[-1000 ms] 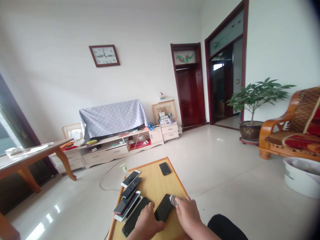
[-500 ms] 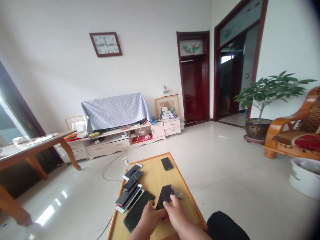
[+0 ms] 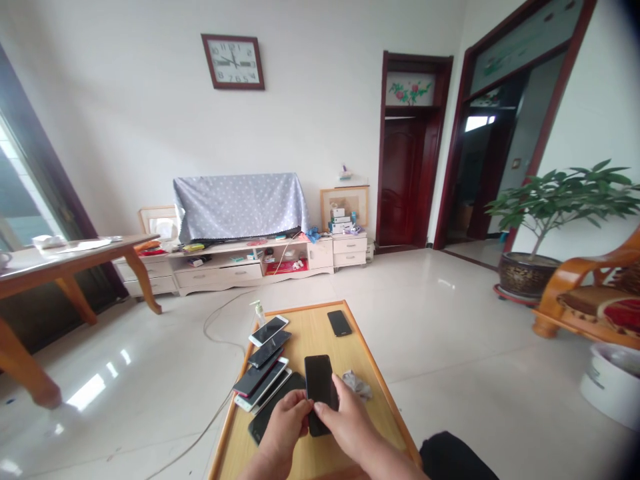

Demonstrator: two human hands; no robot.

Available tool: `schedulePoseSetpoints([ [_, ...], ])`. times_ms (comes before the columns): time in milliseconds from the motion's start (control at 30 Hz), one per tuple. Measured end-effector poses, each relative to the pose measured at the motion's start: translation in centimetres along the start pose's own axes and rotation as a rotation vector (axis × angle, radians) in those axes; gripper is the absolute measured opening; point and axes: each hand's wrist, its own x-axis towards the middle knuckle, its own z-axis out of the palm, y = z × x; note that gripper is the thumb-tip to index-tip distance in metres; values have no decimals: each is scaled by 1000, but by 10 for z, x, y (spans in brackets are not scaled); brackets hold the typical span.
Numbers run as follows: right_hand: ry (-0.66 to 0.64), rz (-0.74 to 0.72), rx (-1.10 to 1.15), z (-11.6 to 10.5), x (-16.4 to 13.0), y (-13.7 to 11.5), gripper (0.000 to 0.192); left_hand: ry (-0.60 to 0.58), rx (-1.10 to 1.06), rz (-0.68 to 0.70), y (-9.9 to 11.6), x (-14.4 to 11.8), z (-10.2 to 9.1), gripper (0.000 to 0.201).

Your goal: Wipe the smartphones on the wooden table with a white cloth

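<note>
Both hands, left hand (image 3: 285,427) and right hand (image 3: 345,427), fingers closed around the black phone (image 3: 320,390), hold it above the small table (image 3: 320,460), crumpled wipe (image 3: 357,384) set down alongside, phone row (image 3: 264,363) waiting.

The low rectangular light-wood table (image 3: 345,347) carries a row of overlapping smartphones (image 3: 265,367) along its left edge. A single black smartphone (image 3: 339,323) lies near the far right corner. A crumpled grey cloth (image 3: 357,384) rests beside the right edge.

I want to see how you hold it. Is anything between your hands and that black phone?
No. Both the left hand and the right hand grip the black phone directly; the crumpled wipe lies beside it on the table.
</note>
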Motion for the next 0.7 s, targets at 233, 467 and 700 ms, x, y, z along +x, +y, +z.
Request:
schedulePoseSetpoints([
  [233, -95, 32, -78, 26, 24, -23, 83, -39, -127, -44, 13, 9, -28, 22],
  [467, -54, 48, -219, 60, 47, -27, 85, -91, -194, 7, 5, 35, -55, 29],
  [700, -75, 64, -200, 77, 77, -27, 89, -130, -276, 11, 15, 46, -67, 40],
])
